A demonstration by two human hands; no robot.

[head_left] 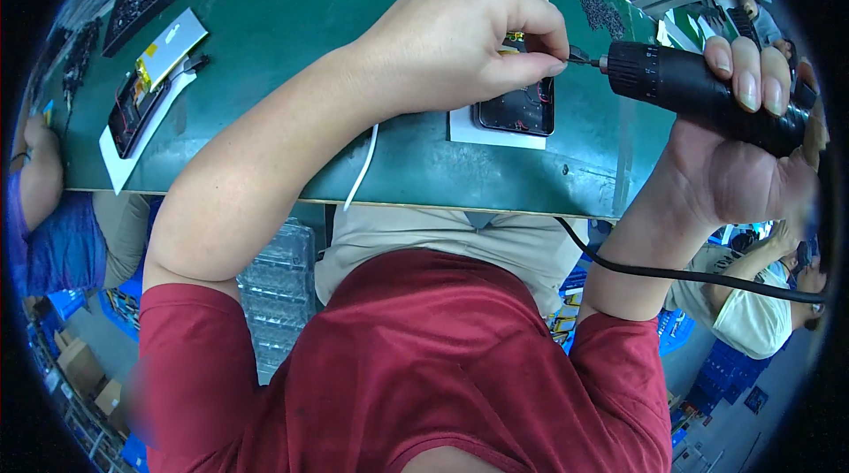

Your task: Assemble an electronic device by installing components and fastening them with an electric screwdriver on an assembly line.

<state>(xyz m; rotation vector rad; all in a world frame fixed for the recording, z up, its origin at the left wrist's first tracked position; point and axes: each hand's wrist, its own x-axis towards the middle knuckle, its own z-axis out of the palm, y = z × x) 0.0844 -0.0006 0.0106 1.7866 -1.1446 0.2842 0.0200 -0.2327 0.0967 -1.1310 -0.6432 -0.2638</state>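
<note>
A black electric screwdriver [672, 80] is gripped in my right hand [747, 119], lying sideways with its bit pointing left. The thumb and forefinger of my left hand [469, 35] are pinched together right at the bit's tip; what they hold is too small to make out. Below the left hand an open black device housing [517, 112], with thin red wires inside, lies on a white sheet [478, 133]. The left hand hides its upper part. Both hands are above the table.
On the green table [292, 31], a second opened device [133, 110] with a silver-and-yellow battery pack [172, 44] lies at left. A black tray [141, 0] and a pile of small dark screws [597, 9] are farther back. A black cable [690, 276] crosses my right arm. Co-workers sit on both sides.
</note>
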